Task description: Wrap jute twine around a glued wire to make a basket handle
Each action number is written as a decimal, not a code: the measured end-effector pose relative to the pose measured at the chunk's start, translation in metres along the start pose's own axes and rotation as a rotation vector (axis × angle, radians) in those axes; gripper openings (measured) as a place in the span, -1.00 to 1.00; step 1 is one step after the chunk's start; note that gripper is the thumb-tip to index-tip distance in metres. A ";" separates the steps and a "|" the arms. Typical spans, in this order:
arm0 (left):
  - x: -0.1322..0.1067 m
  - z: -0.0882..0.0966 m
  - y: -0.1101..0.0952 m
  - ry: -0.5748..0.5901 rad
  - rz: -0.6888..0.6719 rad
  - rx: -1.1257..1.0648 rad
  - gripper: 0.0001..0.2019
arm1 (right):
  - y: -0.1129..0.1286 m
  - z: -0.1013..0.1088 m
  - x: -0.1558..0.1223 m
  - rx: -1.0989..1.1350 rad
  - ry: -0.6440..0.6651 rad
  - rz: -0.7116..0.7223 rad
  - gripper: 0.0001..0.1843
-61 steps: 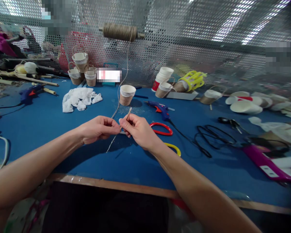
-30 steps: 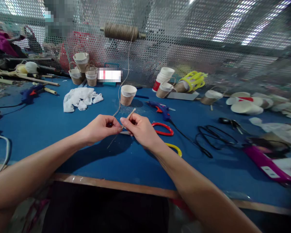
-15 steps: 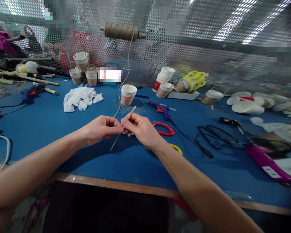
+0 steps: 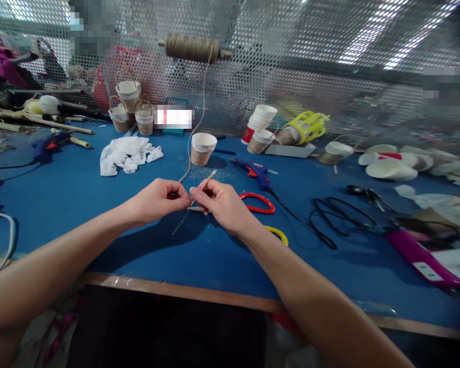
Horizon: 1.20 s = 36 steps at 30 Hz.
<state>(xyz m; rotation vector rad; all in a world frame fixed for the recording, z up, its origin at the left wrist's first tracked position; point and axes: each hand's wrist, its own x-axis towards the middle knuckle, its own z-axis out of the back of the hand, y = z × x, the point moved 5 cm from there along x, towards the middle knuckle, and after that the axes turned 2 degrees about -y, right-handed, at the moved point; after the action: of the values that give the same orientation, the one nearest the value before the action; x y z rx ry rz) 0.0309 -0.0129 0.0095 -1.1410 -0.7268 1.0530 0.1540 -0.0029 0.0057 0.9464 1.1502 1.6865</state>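
Note:
Over the blue table (image 4: 80, 204) my left hand (image 4: 157, 200) and my right hand (image 4: 220, 203) meet fingertip to fingertip, both pinched on a thin jute twine (image 4: 203, 102). The twine runs down from a spool (image 4: 191, 47) on a rod at the mesh wall. A twine-wrapped stick (image 4: 208, 179) pokes up from my right fingers, and a loose twine end (image 4: 180, 224) hangs below my hands.
A paper cup (image 4: 203, 148) stands just beyond my hands. A blue glue gun (image 4: 253, 171), red-handled scissors (image 4: 257, 203) and a black cable (image 4: 329, 220) lie to the right. White cloth (image 4: 126, 153) and small twine-wrapped cups (image 4: 132, 107) sit left. More cups (image 4: 387, 168) lie far right.
My hands stay almost in place, fingers shifting slightly on the twine and stick. The loose end below them swings a little.

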 end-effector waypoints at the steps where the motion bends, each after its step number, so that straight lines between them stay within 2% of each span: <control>1: 0.000 0.000 0.001 -0.004 -0.004 -0.003 -0.83 | 0.001 0.000 0.000 -0.014 -0.006 0.005 -0.70; 14: 0.001 -0.007 0.007 0.002 0.037 -0.100 -0.79 | 0.002 0.003 0.001 -0.163 -0.090 0.006 -0.67; 20: 0.001 -0.008 0.006 0.057 0.126 -0.197 -0.80 | 0.002 -0.003 0.000 0.101 0.091 -0.006 -0.71; 22: 0.000 -0.007 0.005 0.062 0.122 -0.185 -0.80 | 0.002 -0.002 0.000 0.096 0.094 -0.007 -0.71; 32: 0.003 -0.004 0.008 -0.012 0.023 -0.066 -0.80 | 0.005 0.003 0.000 -0.197 -0.034 0.006 -0.68; 36: 0.002 -0.005 0.007 0.017 0.029 -0.111 -0.80 | 0.002 0.001 -0.001 -0.088 0.003 -0.014 -0.70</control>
<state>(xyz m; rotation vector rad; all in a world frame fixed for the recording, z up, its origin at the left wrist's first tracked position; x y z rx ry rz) 0.0346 -0.0125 0.0015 -1.2575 -0.7652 1.0360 0.1543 -0.0041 0.0081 0.8792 1.0734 1.7136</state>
